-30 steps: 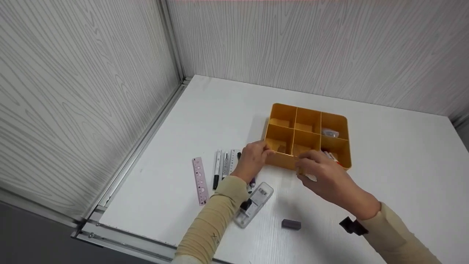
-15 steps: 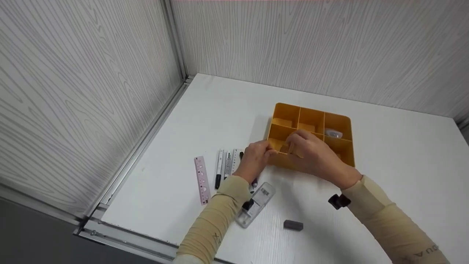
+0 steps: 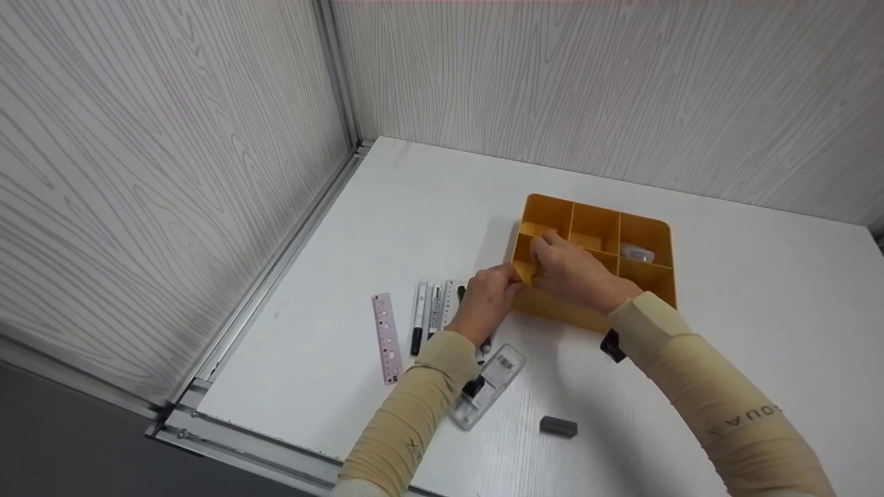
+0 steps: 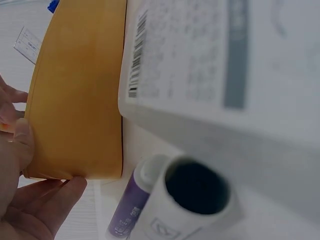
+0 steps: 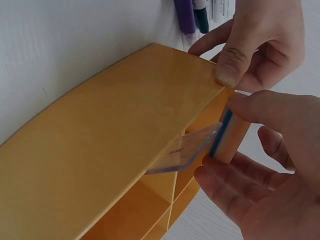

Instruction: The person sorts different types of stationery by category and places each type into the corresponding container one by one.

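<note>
My left hand [image 3: 487,297] grips the front left corner of an orange divided box [image 3: 563,314], thumb at the rim and fingers against the side. Over the front left compartment, my right hand [image 3: 573,273] pinches an eraser [image 5: 235,137] with orange, white and blue bands between thumb and fingers. The head view hides the eraser behind that hand. A clear plastic piece with faint print [image 5: 182,150] pokes up from the box right beside the eraser. In the back right compartment lies a small clear item [image 3: 637,252].
Left of the box lie a pink ruler [image 3: 387,338], a black-capped marker [image 3: 419,317], a white ruler [image 3: 450,304] and a purple marker [image 4: 127,210]. A clear plastic case [image 3: 487,386] and a dark grey block [image 3: 558,426] lie nearer the front. Walls stand left and behind.
My right hand has moved left along the box front, from the middle compartment to the front left one, beside my left hand. The left hand keeps its grip on the corner.
</note>
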{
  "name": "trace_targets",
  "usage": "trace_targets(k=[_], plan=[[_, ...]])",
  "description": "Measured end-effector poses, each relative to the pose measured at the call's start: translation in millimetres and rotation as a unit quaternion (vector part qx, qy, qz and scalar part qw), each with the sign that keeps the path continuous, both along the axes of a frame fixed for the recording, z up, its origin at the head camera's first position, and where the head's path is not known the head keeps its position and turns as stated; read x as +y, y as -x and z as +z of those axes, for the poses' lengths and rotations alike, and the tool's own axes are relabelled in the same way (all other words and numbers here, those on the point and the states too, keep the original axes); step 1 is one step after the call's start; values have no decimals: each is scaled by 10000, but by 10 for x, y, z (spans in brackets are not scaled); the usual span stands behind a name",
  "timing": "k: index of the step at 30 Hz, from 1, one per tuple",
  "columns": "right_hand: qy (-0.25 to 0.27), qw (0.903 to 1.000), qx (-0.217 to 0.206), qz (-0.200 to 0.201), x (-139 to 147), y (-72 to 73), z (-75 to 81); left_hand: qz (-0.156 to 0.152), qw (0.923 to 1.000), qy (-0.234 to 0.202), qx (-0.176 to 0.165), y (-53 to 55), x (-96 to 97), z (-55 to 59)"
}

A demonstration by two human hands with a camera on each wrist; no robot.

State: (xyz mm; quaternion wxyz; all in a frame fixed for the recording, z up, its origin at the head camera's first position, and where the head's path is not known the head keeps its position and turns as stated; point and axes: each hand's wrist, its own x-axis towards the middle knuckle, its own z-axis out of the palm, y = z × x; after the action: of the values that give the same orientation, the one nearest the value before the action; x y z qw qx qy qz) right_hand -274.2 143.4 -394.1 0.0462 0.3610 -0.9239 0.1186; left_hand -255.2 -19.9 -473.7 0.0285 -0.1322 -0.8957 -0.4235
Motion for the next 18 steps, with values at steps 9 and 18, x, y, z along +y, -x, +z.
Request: trace_targets(k=[9, 18], plan=[[-312, 9987, -362, 196, -123, 152, -83, 63, 9999, 116, 67, 3, 0, 5], [-805, 9867, -1392, -221, -159, 323, -155, -20, 9996, 84, 253, 0, -4, -6]])
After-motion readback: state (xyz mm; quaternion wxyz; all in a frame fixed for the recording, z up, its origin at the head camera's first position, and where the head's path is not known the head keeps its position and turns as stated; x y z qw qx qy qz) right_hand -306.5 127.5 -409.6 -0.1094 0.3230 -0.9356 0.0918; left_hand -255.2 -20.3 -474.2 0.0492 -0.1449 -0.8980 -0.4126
